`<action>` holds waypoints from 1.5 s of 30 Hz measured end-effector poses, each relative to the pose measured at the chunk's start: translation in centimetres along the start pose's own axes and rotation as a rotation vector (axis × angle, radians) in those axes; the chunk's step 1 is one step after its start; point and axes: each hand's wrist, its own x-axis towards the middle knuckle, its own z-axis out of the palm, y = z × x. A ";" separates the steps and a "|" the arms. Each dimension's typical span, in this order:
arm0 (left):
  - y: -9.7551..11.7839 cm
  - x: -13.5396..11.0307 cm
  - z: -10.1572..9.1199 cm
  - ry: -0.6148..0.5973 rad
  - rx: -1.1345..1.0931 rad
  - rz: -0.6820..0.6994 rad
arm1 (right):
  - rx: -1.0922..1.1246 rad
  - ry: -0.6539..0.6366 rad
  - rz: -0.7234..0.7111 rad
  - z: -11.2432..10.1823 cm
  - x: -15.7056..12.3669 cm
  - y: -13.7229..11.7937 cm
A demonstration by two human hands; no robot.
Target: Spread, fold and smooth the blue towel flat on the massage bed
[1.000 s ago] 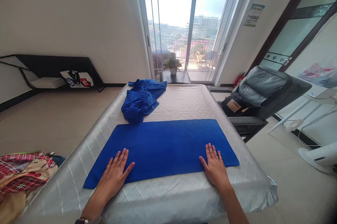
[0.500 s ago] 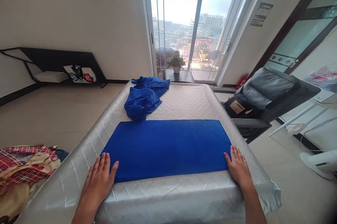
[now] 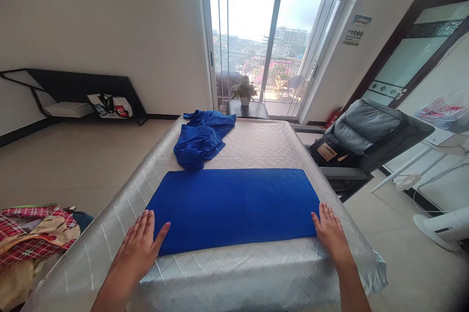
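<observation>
A blue towel (image 3: 234,207) lies flat and smooth across the near part of a table covered in silvery quilted cloth (image 3: 256,143). My left hand (image 3: 141,246) rests flat, fingers apart, at the towel's near left corner, the thumb touching its edge. At the towel's near right corner my right hand (image 3: 330,234) lies flat with fingers spread. Neither hand holds anything. A second blue towel (image 3: 200,138) sits crumpled at the far left of the table.
A grey reclining chair (image 3: 361,143) stands right of the table, a white fan base (image 3: 441,224) beyond it. A potted plant (image 3: 244,92) sits on a small dark table by the glass balcony door. Checked red fabric (image 3: 34,231) lies at the lower left.
Both hands slid outward over the towel, from on top of it to its left and right corners. The towel's left end has been drawn in and lies squarer.
</observation>
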 end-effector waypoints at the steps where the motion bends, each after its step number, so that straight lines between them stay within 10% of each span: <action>1: 2.0 0.7 -0.6 -0.004 -0.012 0.123 | 0.000 0.017 -0.056 -0.8 -0.1 -1.7; 8: 19.1 5.7 -0.9 -0.022 -0.039 0.811 | 0.105 0.007 -0.680 -4.5 -0.4 -18.2; 12: 22.0 7.2 3.4 -0.014 -0.055 0.804 | 0.109 -0.047 -0.779 -2.6 1.3 -22.6; 19: 19.6 7.9 7.7 0.022 -0.041 0.735 | 0.193 -0.069 -0.650 0.7 4.2 -22.1; 30: 15.0 10.3 5.5 -0.126 0.026 0.511 | 0.152 -0.099 -0.636 0.2 5.0 -19.8; 40: 1.0 9.5 3.0 -0.104 0.167 0.318 | 0.024 -0.085 -0.371 0.8 9.7 -3.0; 45: -2.1 10.0 3.1 -0.048 0.140 0.185 | 0.023 -0.074 -0.287 2.1 10.7 1.7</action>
